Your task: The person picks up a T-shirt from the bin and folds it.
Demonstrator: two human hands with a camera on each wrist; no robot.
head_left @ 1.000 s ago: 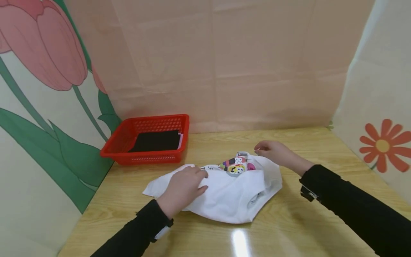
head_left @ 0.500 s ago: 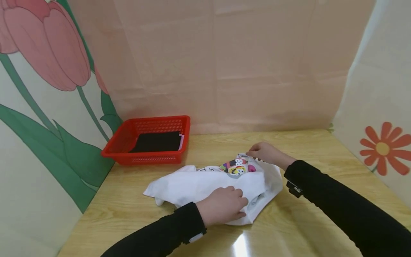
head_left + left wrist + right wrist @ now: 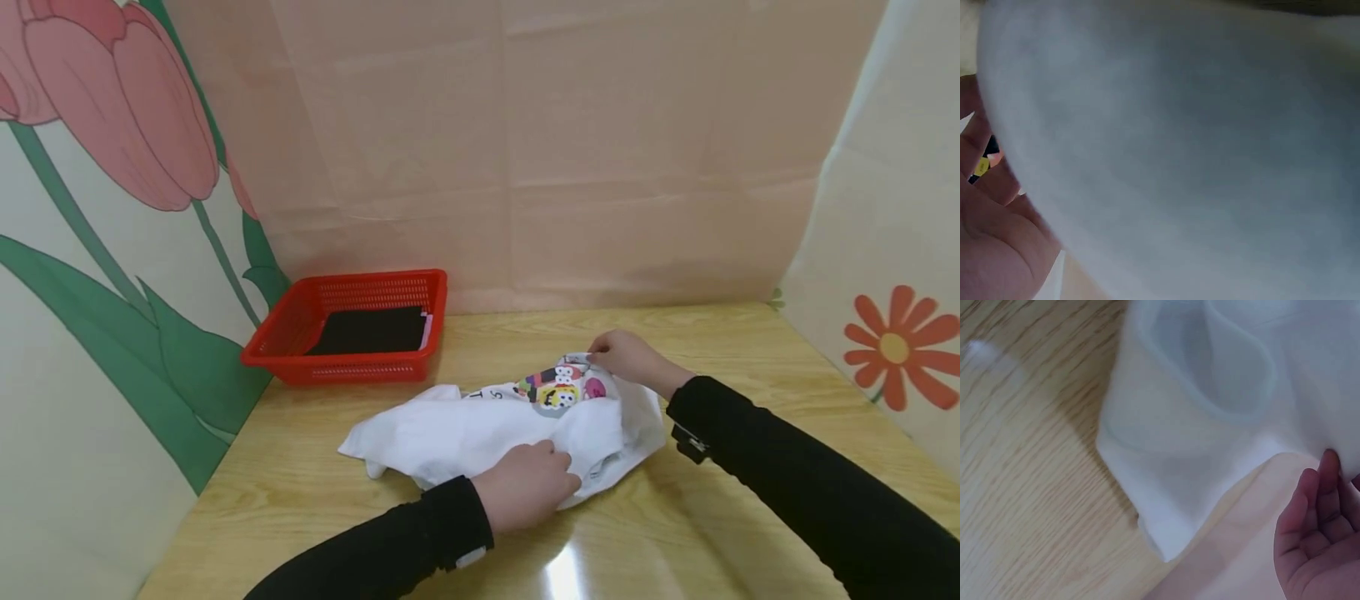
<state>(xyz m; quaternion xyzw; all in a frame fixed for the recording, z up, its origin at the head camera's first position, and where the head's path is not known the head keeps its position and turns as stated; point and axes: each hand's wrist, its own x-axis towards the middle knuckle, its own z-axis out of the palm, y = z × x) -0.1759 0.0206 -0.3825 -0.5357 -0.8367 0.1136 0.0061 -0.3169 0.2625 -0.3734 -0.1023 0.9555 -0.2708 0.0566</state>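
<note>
A white T-shirt [image 3: 465, 429] with a colourful cartoon print lies loosely folded on the wooden table. My left hand [image 3: 528, 487] grips its near edge with curled fingers. Pale cloth [image 3: 1179, 150] fills most of the left wrist view, covering part of that hand. At the far right edge, beside the print, my right hand [image 3: 633, 360] pinches the fabric between thumb and fingertips. In the right wrist view, the opening of a sleeve [image 3: 1229, 375] shows to the left of the right hand [image 3: 1322, 544].
A red plastic basket [image 3: 337, 368] stands at the back left, with a folded black cloth [image 3: 371, 330] and something pink inside. Pinkish sheeting [image 3: 570, 167] rises behind the table [image 3: 750, 350]. Flower-patterned panels flank both sides.
My left hand has moved right and nearer, from the shirt's left part to its near edge, which is now raised slightly. The right hand has come down onto the far edge and pinched it.
</note>
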